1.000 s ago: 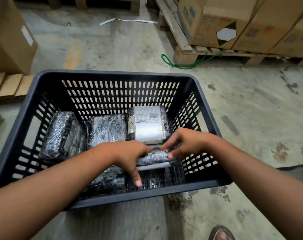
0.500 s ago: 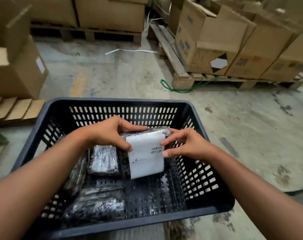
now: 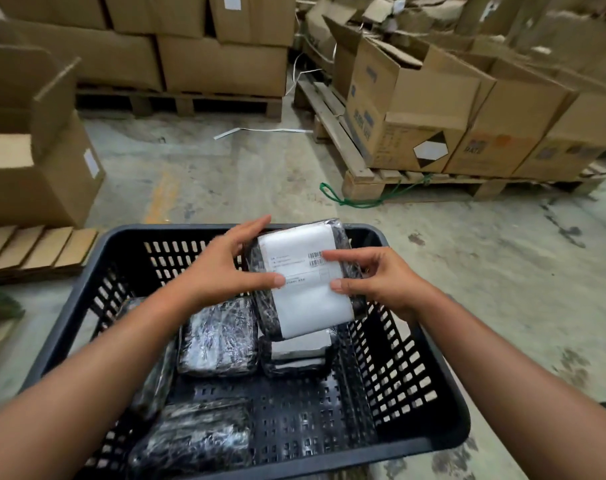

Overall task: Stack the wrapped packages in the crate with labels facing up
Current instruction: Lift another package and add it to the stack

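Both hands [image 3: 225, 268] [image 3: 381, 282] grip the labelled package [image 3: 305, 289], now raised higher above the crate [image 3: 415, 393].

Left hand [image 3: 225, 268], right hand [image 3: 374, 275] clasping.

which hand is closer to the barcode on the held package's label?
Right. The right hand has its index fingertip at the barcode; the left hand grips the package's opposite edge, across the label.

pkg w/ white label [image 3: 303, 282] | black wrap, label up, tilted, above crate [image 3: 412, 344] | 4 more wrapped pkgs in crate: [image 3: 220, 337] [image 3: 299, 353] [image 3: 194, 438] [image 3: 156, 375]
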`<state>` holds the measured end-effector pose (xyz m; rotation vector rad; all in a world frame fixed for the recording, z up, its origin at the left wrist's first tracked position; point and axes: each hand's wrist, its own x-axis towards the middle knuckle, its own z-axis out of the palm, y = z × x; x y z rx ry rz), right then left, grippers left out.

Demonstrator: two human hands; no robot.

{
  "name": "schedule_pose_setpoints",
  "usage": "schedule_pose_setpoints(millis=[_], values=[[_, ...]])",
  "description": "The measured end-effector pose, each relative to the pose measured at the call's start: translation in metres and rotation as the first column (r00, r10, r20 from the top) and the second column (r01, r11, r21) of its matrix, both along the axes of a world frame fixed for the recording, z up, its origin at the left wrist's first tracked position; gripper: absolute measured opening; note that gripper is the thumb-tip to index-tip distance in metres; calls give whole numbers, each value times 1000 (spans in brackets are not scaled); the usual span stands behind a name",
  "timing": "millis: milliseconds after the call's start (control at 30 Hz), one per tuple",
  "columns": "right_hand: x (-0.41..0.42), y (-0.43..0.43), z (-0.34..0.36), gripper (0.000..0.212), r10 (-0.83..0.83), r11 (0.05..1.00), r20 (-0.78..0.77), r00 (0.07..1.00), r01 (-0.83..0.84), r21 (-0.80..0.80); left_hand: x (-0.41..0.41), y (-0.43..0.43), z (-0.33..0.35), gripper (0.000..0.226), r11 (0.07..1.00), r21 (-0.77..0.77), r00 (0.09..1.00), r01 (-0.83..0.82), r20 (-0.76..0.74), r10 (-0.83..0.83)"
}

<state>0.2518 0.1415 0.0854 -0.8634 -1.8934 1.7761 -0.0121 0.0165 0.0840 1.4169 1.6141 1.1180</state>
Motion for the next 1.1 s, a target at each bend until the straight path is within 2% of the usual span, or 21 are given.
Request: schedule_pose_setpoints(millis=[67, 100, 200, 267, 367, 600, 733, 900, 1100], values=[[1, 2, -4, 52, -22, 996, -11, 1000, 21, -85, 14, -8, -17, 148, 998, -63, 986, -12, -168, 1], [2, 2, -7, 52, -33, 992, -14, 999, 31, -125, 21, -13, -27, 157, 995, -100, 974, 31, -220, -52], [3, 1, -18, 53, -45, 981, 38, 998, 51, -187, 33, -21, -57, 164, 969, -193, 902, 154, -373, -217], [0, 0, -25, 53, -34, 983, 120, 992, 55, -177, 32, -21, -67, 161, 965, -232, 890, 120, -406, -208], [-8, 1, -36, 60, -27, 984, 162, 986, 55, -168, 27, -15, -73, 156, 967, -245, 892, 74, -416, -174], [-28, 3, -53, 93, -19, 1000, 322, 946, 19, 3, 21, 0, -87, 151, 946, -320, 910, 40, -379, -167], [-29, 4, -65, 103, 61, 992, 481, 875, -108, 71, 22, 4, -97, 143, 933, -355, 923, 65, -335, -192], [-30, 11, -71, 130, 146, 982, 552, 821, -189, 22, 19, 15, -101, 147, 917, -385, 910, 101, -336, -241], [-33, 20, -74, 135, 165, 983, 583, 795, -182, -30, 13, 22, -101, 154, 889, -441, 931, 122, -260, -257]])
